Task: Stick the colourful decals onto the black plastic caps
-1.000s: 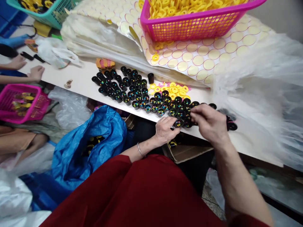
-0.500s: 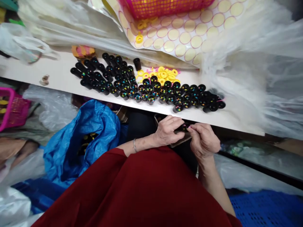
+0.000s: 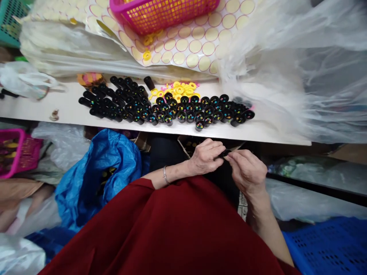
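My left hand (image 3: 207,156) is closed around a small black cylindrical cup (image 3: 225,152), held just off the table's near edge above my lap. Mostly covered by my fingers, the cup seems tilted toward my right hand. At its rim, the fingertips of my right hand (image 3: 248,168) are pinched together; whatever they hold is hidden. On the table beyond, many similar black cups (image 3: 190,116) stand packed together, with small coloured bits in their tops. Behind them lies a pile of yellow rings (image 3: 180,90) mixed with small pink pieces.
The narrow white table (image 3: 275,130) runs across in front of me. A pink basket (image 3: 169,17) sits at the back on a circle-printed sheet (image 3: 195,46). Clear plastic (image 3: 286,76) drapes the right side. A blue sack (image 3: 97,183) stands at left, a blue crate (image 3: 329,244) at lower right.
My right fingertips have come in against the cup's rim; the pink piece seen between them before no longer shows. The cup looks more tilted. My view has shifted, moving the cups leftward in the picture.
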`<state>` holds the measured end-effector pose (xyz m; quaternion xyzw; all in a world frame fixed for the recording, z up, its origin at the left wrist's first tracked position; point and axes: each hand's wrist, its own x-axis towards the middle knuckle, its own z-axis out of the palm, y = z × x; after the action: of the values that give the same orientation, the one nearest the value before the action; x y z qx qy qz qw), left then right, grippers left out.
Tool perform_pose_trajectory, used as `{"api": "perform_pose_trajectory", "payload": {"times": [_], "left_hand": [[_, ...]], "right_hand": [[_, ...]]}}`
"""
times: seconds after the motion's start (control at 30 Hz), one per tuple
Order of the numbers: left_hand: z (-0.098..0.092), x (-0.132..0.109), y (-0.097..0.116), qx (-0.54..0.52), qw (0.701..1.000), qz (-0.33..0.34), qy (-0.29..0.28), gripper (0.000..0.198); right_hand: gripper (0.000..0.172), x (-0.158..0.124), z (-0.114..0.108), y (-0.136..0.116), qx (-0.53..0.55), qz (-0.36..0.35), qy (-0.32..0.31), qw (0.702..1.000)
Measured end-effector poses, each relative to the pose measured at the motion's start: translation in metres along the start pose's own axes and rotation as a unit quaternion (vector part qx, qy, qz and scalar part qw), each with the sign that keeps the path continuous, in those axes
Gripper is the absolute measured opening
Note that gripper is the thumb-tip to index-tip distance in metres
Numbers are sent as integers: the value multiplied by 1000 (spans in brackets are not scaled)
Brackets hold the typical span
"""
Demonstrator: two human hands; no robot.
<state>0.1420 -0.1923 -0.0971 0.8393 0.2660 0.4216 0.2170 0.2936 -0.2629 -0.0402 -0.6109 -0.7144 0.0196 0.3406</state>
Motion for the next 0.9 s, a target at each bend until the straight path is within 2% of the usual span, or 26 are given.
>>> {"api": "perform_pose_trajectory", "payload": {"times": [0.1, 0.27, 0.4, 0.53, 0.77, 0.9], "left_hand": [[3, 6, 3, -20, 1000, 8, 14, 17], [10, 14, 6, -68, 997, -40, 11, 18], [16, 12, 3, -73, 994, -77, -12, 19], [20, 9, 1, -106, 991, -84, -3, 22], [20, 11, 3, -126, 983, -130, -22, 21], [20, 13, 2, -115, 987, -114, -12, 18]], "right_hand": [[12, -1, -4, 5, 12, 5, 5, 1000], [7, -3, -3, 14, 48, 11, 54, 997], [6, -6, 2, 18, 36, 20, 65, 997], [6, -10, 5, 21, 36, 14, 79, 996], [7, -6, 4, 21, 78, 67, 63, 993], [6, -5, 6, 18, 138, 134, 124, 973]]}}
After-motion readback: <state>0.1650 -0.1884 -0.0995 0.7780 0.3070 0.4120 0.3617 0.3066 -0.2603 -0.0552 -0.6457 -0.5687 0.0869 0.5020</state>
